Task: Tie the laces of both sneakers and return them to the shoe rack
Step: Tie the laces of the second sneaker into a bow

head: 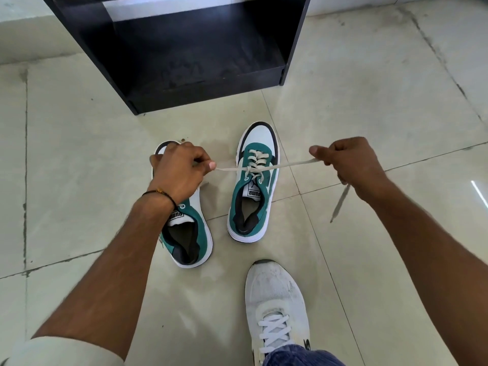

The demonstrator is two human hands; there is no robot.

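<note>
Two green-and-white sneakers stand on the tiled floor, toes pointing away from me. The right sneaker [254, 186] has its off-white lace [293, 164] crossed in a first knot over the tongue and stretched out to both sides. My left hand [179, 171] pinches the left lace end, hovering over the left sneaker [188, 233] and hiding its front. My right hand [351, 162] grips the right lace end, whose tail [340, 200] dangles below the fist. The black shoe rack [184, 48] stands just beyond the sneakers, its lower shelf bare.
My own foot in a white sneaker [277, 307] rests on the floor close behind the right sneaker. Pale floor tiles [383, 101] spread on both sides of the rack.
</note>
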